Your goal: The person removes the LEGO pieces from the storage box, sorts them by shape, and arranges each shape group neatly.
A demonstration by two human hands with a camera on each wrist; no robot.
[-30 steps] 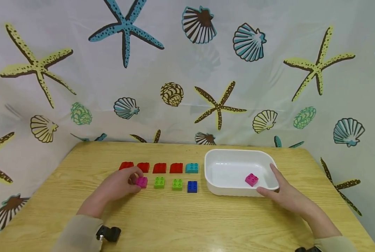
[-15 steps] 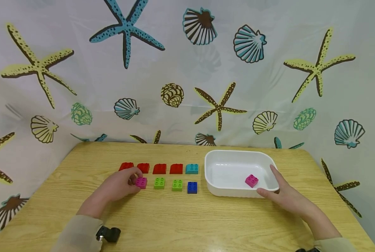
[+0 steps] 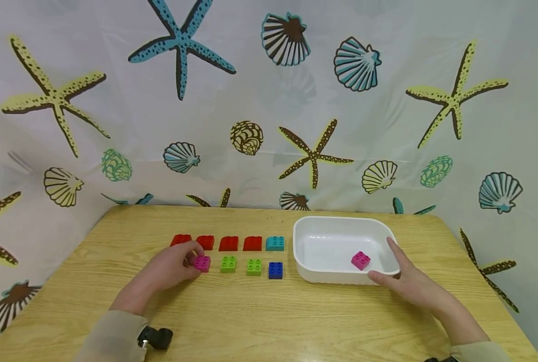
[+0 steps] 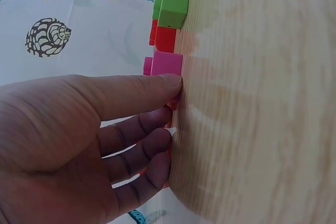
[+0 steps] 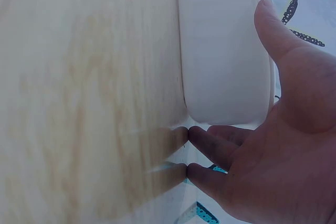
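Observation:
At the left end of the front row, my left hand (image 3: 176,265) pinches a pink toy brick (image 3: 202,264) that stands on the table. In the left wrist view the thumb lies on the near side of that pink brick (image 4: 166,64); the other fingers curl behind, and the index fingertip is partly hidden. My right hand (image 3: 414,284) rests at the right end of a white plastic tub (image 3: 337,276), thumb at its front rim, fingers extended along its side. In the right wrist view the fingertips reach the tabletop. A second pink brick (image 3: 361,260) lies tilted inside the tub.
Two lime green bricks (image 3: 228,264) and a blue brick (image 3: 275,270) continue the front row. Behind them stand several red bricks (image 3: 229,244) and a teal brick (image 3: 275,244). A patterned cloth (image 3: 251,176) hangs behind the wooden table (image 3: 269,322).

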